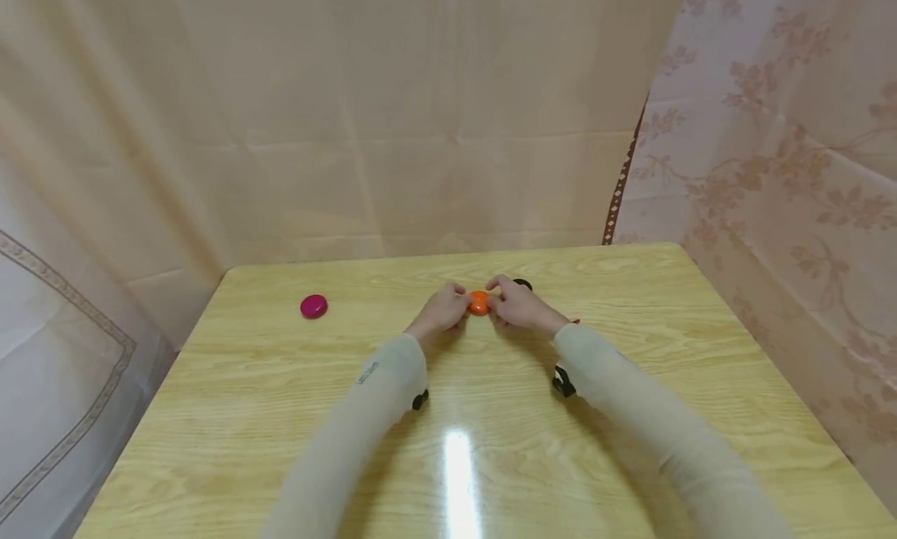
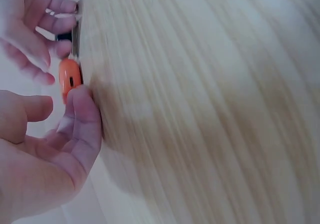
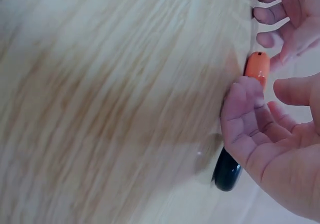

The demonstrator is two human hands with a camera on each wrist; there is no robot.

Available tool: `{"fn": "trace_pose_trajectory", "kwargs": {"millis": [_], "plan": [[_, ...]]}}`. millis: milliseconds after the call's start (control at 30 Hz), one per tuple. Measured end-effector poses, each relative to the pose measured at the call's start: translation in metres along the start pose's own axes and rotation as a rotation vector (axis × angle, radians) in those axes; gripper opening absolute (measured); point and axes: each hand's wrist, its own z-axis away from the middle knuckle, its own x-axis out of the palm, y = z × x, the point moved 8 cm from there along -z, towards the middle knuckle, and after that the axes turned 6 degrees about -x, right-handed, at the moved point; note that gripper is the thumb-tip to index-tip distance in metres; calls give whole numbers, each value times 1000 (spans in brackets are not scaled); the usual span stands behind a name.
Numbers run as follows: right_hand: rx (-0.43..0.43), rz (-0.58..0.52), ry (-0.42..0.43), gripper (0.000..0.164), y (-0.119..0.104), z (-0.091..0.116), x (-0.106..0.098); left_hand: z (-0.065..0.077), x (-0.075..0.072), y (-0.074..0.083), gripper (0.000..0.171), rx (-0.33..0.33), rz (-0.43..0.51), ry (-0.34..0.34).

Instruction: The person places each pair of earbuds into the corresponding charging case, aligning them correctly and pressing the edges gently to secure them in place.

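Observation:
A round, glossy orange disc (image 1: 480,303) with a small dark slot in its rim lies on the wooden table between both hands. My left hand (image 1: 443,309) is at its left side; in the left wrist view its bent fingers (image 2: 85,116) reach the disc's edge while the thumb stands apart. From the other side my right hand (image 1: 520,304) has its loosely bent fingers (image 3: 242,102) overlapping the disc, thumb raised away. Just behind the right hand sits a black disc (image 3: 227,171), partly hidden in the head view.
Off to the left on the table (image 1: 231,383) lies a magenta disc (image 1: 314,306). Beige curtain cloth (image 1: 420,134) hangs along the back edge, and flowered cloth (image 1: 792,173) on the right. A strip of light reflects near the front.

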Motion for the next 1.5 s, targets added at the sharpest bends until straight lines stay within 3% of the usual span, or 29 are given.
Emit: {"fn": "trace_pose_trajectory", "kwargs": {"millis": [67, 167, 300, 500, 633, 800, 1000, 1167, 1333, 1500], "plan": [[0, -12, 2, 28, -4, 0, 1, 2, -11, -3, 40, 16, -3, 28], [-27, -9, 18, 26, -13, -3, 3, 8, -36, -6, 41, 56, -90, 104], [-70, -11, 15, 27, -33, -13, 16, 20, -82, -12, 40, 97, -199, 209], [-97, -75, -53, 32, -64, -35, 45, 45, -155, -32, 40, 121, -243, 311], [-117, -126, -107, 38, -87, -48, 66, 60, -195, -49, 42, 95, -273, 330], [-117, -242, -180, 43, -114, -61, 96, 73, -229, -75, 54, 15, -326, 332], [-99, -357, -206, 48, -137, -82, 130, 78, -251, -101, 61, -45, -366, 327], [-71, -479, -196, 54, -152, -101, 151, 79, -256, -109, 60, -47, -357, 284], [-1, -583, -167, 54, -153, -114, 171, 76, -255, -112, 55, -32, -344, 289], [24, -585, -155, 54, -150, -117, 188, 66, -245, -120, 51, -73, -295, 268]]}}
